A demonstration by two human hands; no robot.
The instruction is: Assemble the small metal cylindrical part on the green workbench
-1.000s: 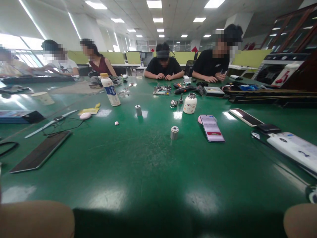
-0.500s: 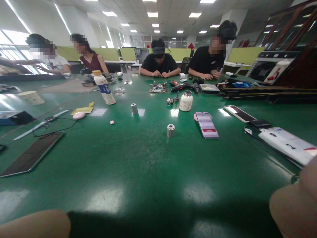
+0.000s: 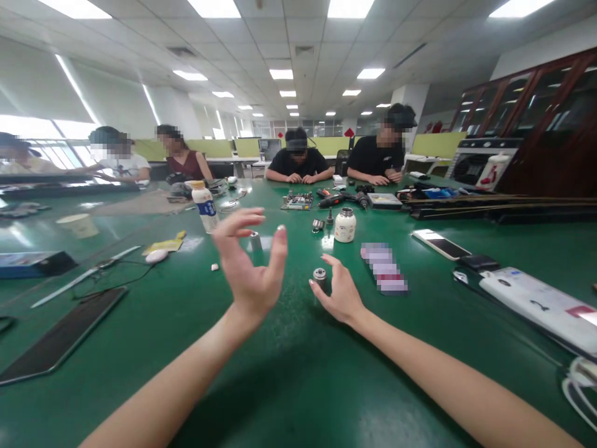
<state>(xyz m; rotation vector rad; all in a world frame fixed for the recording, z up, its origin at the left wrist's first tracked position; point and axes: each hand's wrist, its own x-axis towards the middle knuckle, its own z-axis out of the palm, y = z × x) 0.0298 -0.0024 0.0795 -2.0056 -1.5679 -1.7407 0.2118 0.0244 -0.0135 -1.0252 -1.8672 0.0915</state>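
Note:
My right hand (image 3: 340, 290) curves around a small silver metal cylinder (image 3: 319, 274) with a round opening in its top. Thumb and fingers are apart on either side of it; whether they touch it I cannot tell. My left hand (image 3: 252, 267) is raised above the table, fingers curled but spread, with nothing in it. Beyond it stands a second silver cylinder (image 3: 255, 241), partly covered by the hand. Both cylinders are upright on the green table (image 3: 289, 373).
Right of my hands lie a phone (image 3: 384, 269) and a white bottle (image 3: 345, 226). A plastic drink bottle (image 3: 205, 208) stands behind my left hand. A dark tablet (image 3: 65, 333) lies at left. Several people sit around the table, with a circuit board (image 3: 297, 200) and power drill (image 3: 333, 200) at the far side.
Both hands have come in from the lower edges over the table. The right has reached the nearer cylinder, the left is up near the farther one. The view has tilted upward.

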